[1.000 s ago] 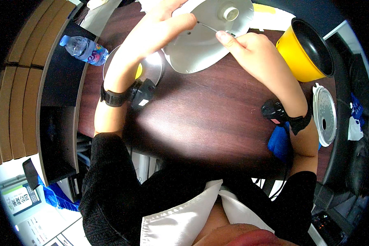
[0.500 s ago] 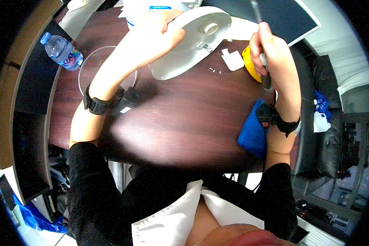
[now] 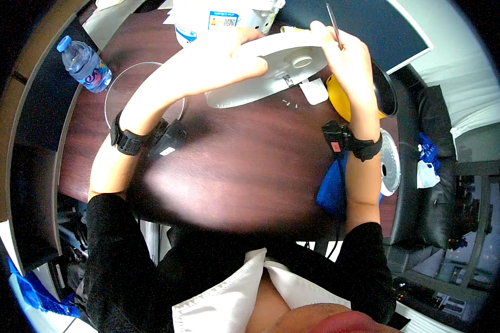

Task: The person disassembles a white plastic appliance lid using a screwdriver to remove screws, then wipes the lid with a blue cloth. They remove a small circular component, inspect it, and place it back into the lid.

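A capped clear bottle (image 3: pixel 86 66) stands far left. Across the far worktop (image 3: pixel 222 161), the left hand (image 3: pixel 230 60) clamps a white cover (image 3: pixel 255 89); the right hand (image 3: pixel 348 61), closed around a slim metal tool (image 3: pixel 334 23), meets its right end. Right, a yellow pot (image 3: pixel 339 95)'s black inside is part-hidden.

I count two hands (image 3: pixel 230 58) (image 3: pixel 350 64), two black wristbands (image 3: pixel 129 143) (image 3: pixel 368 149), one curved white cover (image 3: pixel 261 83), one bottle (image 3: pixel 86 65), one yellow pot (image 3: pixel 339 100).

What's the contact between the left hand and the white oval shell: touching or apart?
Touching: the head view shows the left hand gripping the white oval shell, thumb over its hollow face, fingers at the upper edge.
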